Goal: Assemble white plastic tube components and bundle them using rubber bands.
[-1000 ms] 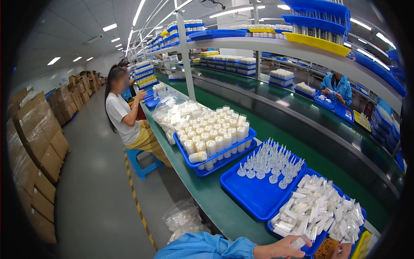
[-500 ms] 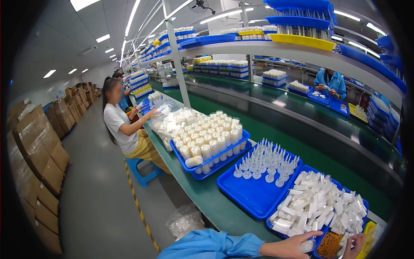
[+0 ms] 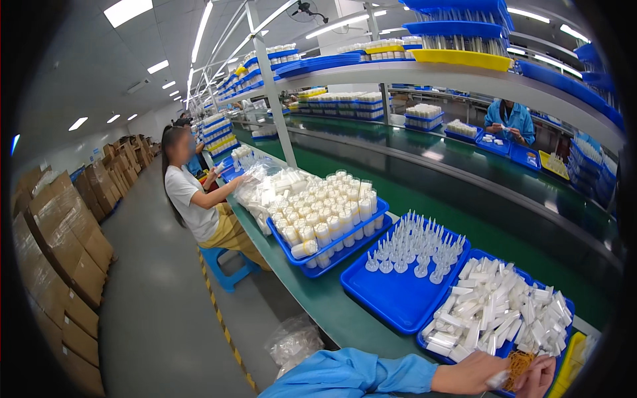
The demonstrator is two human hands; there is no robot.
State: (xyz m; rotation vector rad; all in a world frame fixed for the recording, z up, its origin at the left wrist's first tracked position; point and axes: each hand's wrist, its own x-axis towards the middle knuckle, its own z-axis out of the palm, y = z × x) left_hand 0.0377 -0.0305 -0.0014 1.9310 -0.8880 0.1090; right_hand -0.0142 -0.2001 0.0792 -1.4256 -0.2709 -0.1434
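Workbench (image 3: pixel 318 302), green-topped, runs along a green conveyor (image 3: pixel 464 212) with blue tray shelving (image 3: pixel 464 73) overhead. Cardboard boxes (image 3: pixel 60 252) are stacked along the left wall. A seated person (image 3: pixel 192 205) in a white top works further up the same bench; another in a blue coat (image 3: pixel 507 119) sits across the line.

Three blue trays lie in a row on the bench: the far tray (image 3: pixel 312 255) holds upright white bottles, the middle tray (image 3: pixel 391 305) holds clear pointed caps standing at its far end, and the nearest tray (image 3: pixel 431 341) holds a loose heap of white tubes (image 3: pixel 497 315).

Left hand (image 3: pixel 474 373), on a blue-sleeved forearm, sits at the lower edge just before the nearest tray, fingers closed around a small white tube (image 3: pixel 497 379). Right hand (image 3: pixel 536 375) is touching a bundle of tan rubber bands (image 3: pixel 519 363) held between the two hands; fingers curled, though its grip is partly cut off by the frame edge.
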